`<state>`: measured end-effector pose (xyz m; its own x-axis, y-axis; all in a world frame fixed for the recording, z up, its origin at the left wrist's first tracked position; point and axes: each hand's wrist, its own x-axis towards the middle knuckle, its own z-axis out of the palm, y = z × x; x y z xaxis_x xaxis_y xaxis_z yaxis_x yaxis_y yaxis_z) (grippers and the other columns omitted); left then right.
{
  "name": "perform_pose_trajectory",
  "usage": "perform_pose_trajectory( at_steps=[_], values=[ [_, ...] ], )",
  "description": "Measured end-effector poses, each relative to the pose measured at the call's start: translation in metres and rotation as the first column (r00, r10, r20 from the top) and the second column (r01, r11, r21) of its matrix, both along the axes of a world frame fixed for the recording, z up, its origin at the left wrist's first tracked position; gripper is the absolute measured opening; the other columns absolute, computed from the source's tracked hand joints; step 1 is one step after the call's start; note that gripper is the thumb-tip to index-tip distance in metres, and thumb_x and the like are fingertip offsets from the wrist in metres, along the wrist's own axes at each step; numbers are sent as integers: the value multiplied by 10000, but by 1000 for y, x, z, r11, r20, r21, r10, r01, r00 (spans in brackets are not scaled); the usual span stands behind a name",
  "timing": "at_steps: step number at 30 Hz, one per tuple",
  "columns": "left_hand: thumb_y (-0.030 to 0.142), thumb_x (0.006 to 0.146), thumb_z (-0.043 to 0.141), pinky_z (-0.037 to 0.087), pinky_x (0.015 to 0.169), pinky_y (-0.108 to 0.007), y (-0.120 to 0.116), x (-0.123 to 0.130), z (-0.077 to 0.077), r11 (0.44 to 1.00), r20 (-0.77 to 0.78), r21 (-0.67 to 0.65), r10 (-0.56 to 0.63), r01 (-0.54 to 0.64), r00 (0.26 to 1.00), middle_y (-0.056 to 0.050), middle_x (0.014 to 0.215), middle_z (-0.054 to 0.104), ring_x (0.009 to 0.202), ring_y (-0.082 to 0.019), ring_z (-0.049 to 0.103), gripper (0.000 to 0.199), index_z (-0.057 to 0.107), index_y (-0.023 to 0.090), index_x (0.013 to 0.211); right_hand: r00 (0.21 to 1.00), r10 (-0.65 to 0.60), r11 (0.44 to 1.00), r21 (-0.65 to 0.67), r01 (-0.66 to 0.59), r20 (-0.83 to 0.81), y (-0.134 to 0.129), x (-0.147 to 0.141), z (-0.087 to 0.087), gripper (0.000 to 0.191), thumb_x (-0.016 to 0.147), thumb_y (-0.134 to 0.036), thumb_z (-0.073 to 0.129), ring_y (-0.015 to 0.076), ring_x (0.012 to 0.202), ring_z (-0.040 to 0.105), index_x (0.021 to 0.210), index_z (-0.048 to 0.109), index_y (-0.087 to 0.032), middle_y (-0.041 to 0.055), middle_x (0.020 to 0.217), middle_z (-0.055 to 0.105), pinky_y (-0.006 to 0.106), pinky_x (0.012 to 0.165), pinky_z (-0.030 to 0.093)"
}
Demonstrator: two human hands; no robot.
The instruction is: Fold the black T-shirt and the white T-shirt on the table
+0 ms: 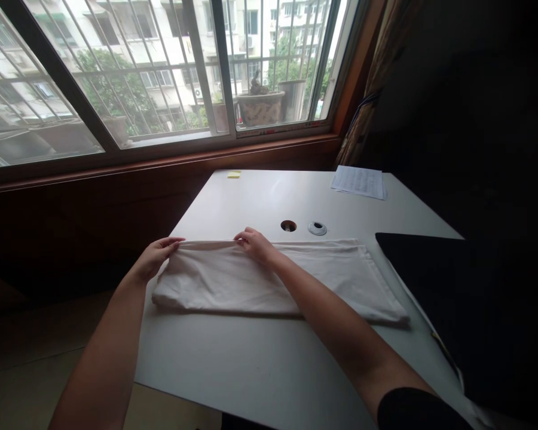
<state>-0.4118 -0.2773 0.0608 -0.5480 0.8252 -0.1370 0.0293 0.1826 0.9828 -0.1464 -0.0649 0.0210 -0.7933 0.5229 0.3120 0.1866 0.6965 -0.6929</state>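
A white cloth (246,283), folded into a long flat strip, lies across the white table (233,352). My left hand (155,255) pinches its far left corner between thumb and fingers. Along the same far edge, left of the middle, my right hand (255,243) grips the fabric with its fingertips. The right forearm passes over the cloth and hides part of it. Wrinkles run through the left part, and the right end lies flatter. What kind of cloth item it is cannot be made out.
Beyond the cloth are a round cable hole (289,226) and a grommet cover (317,228). Papers (359,181) lie at the far right, a yellow sticky note (234,174) at the far left. A black flat object (430,280) covers the table's right side. A barred window (161,77) stands behind.
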Motion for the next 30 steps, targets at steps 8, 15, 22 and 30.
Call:
perform_pose_trajectory(
  at_steps=[8, 15, 22, 30],
  values=[
    [676, 755, 735, 447, 669, -274, -1, 1, 0, 999, -389, -31, -19, 8, 921, -33, 820, 664, 779, -201, 586, 521, 705, 173, 888, 999, 33, 999, 29, -33, -1, -5, -1, 6, 144, 984, -179, 582, 157, 861, 563, 915, 707, -179, 39, 959, 575, 291, 893, 451],
    [623, 798, 750, 463, 582, -232, -6, 16, 5, 996, -10, 61, -64, 65, 998, -4, 824, 649, 662, -134, 581, 502, 590, 185, 984, 999, -12, 1000, -4, 12, -30, -8, 0, 8, 170, 1013, -203, 499, 174, 923, 552, 916, 639, -194, 53, 1002, 604, 305, 920, 437],
    [542, 749, 826, 407, 439, -194, -3, 17, 6, 998, 33, 44, -41, 40, 999, 49, 726, 596, 506, -102, 533, 567, 531, 223, 1113, 999, 18, 996, -84, -21, -39, -8, 2, 14, 158, 991, -309, 582, 175, 885, 646, 1027, 690, -199, 41, 972, 727, 292, 828, 471],
    [545, 789, 780, 484, 511, -221, -3, 19, 4, 996, 4, -13, -88, 88, 996, 0, 813, 667, 593, -132, 615, 620, 568, 217, 1271, 997, 73, 990, -120, -72, 6, -7, -5, 16, 98, 863, -238, 752, 196, 952, 689, 958, 750, -215, 47, 1003, 764, 306, 874, 492]
  ],
)
